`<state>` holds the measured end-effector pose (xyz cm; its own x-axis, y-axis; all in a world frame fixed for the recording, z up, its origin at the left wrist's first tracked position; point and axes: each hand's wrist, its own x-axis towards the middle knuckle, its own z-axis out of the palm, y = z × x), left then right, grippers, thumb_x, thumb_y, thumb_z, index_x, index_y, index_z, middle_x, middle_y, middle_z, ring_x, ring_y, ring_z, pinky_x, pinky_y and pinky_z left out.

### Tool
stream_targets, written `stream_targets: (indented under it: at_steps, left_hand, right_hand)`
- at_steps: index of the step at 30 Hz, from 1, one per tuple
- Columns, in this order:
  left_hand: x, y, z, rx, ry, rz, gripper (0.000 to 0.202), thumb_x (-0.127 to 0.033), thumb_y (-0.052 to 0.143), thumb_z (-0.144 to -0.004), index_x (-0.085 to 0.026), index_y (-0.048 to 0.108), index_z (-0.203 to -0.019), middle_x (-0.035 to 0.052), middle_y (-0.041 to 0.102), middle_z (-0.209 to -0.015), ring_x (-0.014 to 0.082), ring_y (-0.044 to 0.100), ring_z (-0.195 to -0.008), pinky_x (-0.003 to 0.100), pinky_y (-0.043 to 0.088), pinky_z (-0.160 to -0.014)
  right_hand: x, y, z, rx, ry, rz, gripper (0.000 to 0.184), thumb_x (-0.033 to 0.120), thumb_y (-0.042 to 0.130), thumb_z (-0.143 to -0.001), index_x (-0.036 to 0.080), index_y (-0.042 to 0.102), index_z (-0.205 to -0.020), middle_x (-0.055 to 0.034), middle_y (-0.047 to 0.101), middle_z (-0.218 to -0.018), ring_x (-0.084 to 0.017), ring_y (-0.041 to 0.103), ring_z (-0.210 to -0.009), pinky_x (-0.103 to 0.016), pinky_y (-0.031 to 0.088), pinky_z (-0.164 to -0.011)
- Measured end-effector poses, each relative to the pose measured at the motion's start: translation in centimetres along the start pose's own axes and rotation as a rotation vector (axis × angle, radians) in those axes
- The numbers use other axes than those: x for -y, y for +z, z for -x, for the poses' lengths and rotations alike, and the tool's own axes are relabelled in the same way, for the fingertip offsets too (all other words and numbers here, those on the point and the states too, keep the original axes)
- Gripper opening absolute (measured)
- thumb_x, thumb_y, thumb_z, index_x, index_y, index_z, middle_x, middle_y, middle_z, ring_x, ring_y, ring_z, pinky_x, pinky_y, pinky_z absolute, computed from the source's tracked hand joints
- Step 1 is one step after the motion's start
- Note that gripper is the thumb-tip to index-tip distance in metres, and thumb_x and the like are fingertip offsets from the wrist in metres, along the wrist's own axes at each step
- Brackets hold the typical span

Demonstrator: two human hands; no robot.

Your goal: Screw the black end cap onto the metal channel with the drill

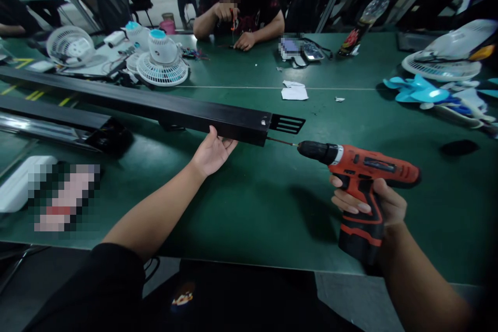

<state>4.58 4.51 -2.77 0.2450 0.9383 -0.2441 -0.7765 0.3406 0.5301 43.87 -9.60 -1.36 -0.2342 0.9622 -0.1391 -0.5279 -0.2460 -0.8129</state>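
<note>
A long black rectangular housing runs from the far left to mid-table, with a slotted black bracket sticking out of its right end. My left hand supports it from below near that end, thumb on the front side and fingers underneath, partly hidden. In my right hand is a red and black cordless drill, gripped round its handle and pointing left. The drill's long thin bit reaches the end face of the housing; whether it sits in a screw there I cannot tell.
Another black housing lies at left, near a white object. White fan parts stand behind; blue fan blades lie at right. Paper scraps and a bottle are farther back. Across the table a person works with a screwdriver.
</note>
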Motion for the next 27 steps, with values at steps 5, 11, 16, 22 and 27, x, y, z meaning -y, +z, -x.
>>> stream_targets:
  at_steps: [5, 11, 16, 22, 27]
  left_hand:
    - [-0.1, 0.38, 0.24, -0.004, -0.013, 0.004, 0.048, -0.051, 0.046, -0.129, -0.025, 0.079, -0.153, 0.0057, 0.091, -0.122, 0.0243, 0.082, -0.14, 0.04, 0.046, -0.142]
    - [0.02, 0.57, 0.28, -0.013, -0.011, 0.01, 0.052, -0.052, 0.048, -0.128, -0.026, 0.072, -0.166, 0.0066, 0.092, -0.123, 0.0255, 0.084, -0.134, 0.039, 0.05, -0.136]
    - [0.09, 0.59, 0.21, -0.012, -0.007, 0.016, 0.06, -0.059, 0.048, -0.127, -0.026, 0.065, -0.174, 0.0072, 0.091, -0.121, 0.0269, 0.084, -0.131, 0.039, 0.051, -0.135]
    - [0.2, 0.67, -0.12, -0.025, 0.012, 0.007, 0.063, -0.064, 0.045, -0.126, -0.024, 0.069, -0.168, 0.0091, 0.089, -0.119, 0.0276, 0.083, -0.134, 0.039, 0.051, -0.136]
    - [0.28, 0.45, -0.43, -0.031, 0.015, 0.008, 0.064, -0.065, 0.045, -0.125, -0.024, 0.068, -0.169, 0.0086, 0.088, -0.114, 0.0278, 0.084, -0.13, 0.039, 0.052, -0.135]
  right_hand:
    - [-0.17, 0.0, -0.33, 0.033, -0.044, -0.009, 0.055, 0.057, 0.105, -0.083, 0.027, 0.081, -0.122, -0.0072, 0.081, -0.096, -0.003, 0.018, -0.045, -0.029, 0.042, -0.04]
    - [-0.23, -0.26, -0.47, 0.043, -0.057, -0.035, 0.058, 0.056, 0.106, -0.083, 0.03, 0.078, -0.126, -0.0079, 0.082, -0.101, -0.004, 0.023, -0.044, -0.032, 0.042, -0.041]
    - [-0.5, -0.62, -0.35, 0.099, -0.004, 0.038, 0.049, 0.059, 0.102, -0.088, 0.024, 0.082, -0.116, -0.0029, 0.073, -0.085, -0.006, 0.02, -0.047, -0.032, 0.047, -0.044]
    - [-0.58, -0.47, -0.11, 0.139, 0.026, 0.069, 0.043, 0.062, 0.096, -0.095, 0.023, 0.084, -0.108, -0.0003, 0.064, -0.082, -0.009, 0.018, -0.05, -0.034, 0.051, -0.046]
    - [-0.55, -0.29, -0.12, 0.138, 0.031, 0.075, 0.043, 0.061, 0.098, -0.093, 0.024, 0.082, -0.107, 0.0025, 0.057, -0.075, -0.01, 0.018, -0.049, -0.035, 0.05, -0.046]
